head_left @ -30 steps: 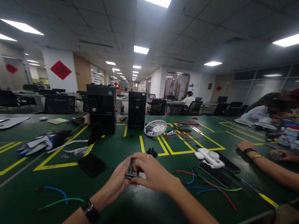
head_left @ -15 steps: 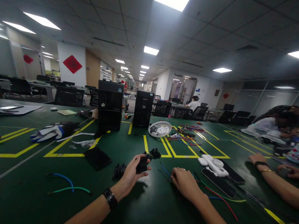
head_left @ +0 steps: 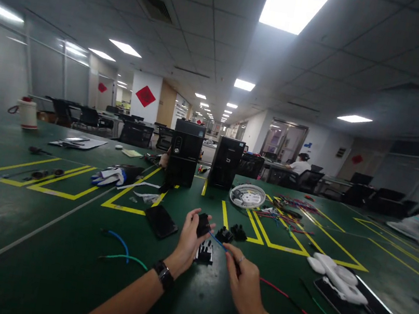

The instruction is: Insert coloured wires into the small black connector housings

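Observation:
My left hand (head_left: pixel 190 238), with a dark watch on the wrist, is closed around a small black block-shaped part (head_left: pixel 204 225). In my right hand (head_left: pixel 246 275), thumb and fingers pinch a blue wire (head_left: pixel 218 240). The wire's far end meets the black part or lies just in front of it; I cannot tell whether it is inserted. Below the left hand lies another black part (head_left: pixel 205 254) with a pale base. Two more black parts, one nearer (head_left: pixel 224 234) and one farther (head_left: pixel 238 232), lie beyond the hands.
Blue and green wires (head_left: pixel 117 249) lie left, a red wire (head_left: pixel 290 298) right. A phone-like black slab (head_left: pixel 161 221), gloves (head_left: pixel 114 177), two black computer towers (head_left: pixel 185 156) and a white round basket-like part (head_left: pixel 247 197) stand or lie farther back. White devices (head_left: pixel 337 276) are at right.
The view has swung left, so the table's things sit farther right. My right hand has lifted a blue wire and brought it to the black part in my left hand.

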A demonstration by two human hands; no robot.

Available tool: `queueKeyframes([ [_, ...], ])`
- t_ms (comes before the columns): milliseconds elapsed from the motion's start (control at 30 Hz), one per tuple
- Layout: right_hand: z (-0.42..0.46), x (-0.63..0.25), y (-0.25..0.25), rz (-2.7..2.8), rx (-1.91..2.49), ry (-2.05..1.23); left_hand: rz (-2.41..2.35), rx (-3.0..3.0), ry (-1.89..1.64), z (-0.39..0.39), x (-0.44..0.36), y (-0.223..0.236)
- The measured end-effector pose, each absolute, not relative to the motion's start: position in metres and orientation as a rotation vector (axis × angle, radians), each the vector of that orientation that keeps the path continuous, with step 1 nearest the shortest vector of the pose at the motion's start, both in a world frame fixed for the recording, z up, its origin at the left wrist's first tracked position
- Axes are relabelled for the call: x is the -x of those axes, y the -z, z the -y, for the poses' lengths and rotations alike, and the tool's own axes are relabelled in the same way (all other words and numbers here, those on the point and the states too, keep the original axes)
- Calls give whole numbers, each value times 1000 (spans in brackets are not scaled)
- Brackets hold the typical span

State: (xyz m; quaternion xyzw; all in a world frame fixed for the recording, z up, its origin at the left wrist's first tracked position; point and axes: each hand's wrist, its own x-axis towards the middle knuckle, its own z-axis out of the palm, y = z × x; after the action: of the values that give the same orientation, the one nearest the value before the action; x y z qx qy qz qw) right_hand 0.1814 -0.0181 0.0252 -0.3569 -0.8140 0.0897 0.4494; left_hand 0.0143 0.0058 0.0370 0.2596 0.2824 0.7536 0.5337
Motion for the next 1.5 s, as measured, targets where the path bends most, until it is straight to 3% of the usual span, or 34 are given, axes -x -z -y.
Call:
queueKeyframes([
  [1000, 18, -194, -15, 2124, 668, -163, -904, -823, -1617, 0, -16, -35],
  [1500, 32, -200, -33, 2357, 944, -72, -1097, -1147, -1644, 4, 6, -45],
])
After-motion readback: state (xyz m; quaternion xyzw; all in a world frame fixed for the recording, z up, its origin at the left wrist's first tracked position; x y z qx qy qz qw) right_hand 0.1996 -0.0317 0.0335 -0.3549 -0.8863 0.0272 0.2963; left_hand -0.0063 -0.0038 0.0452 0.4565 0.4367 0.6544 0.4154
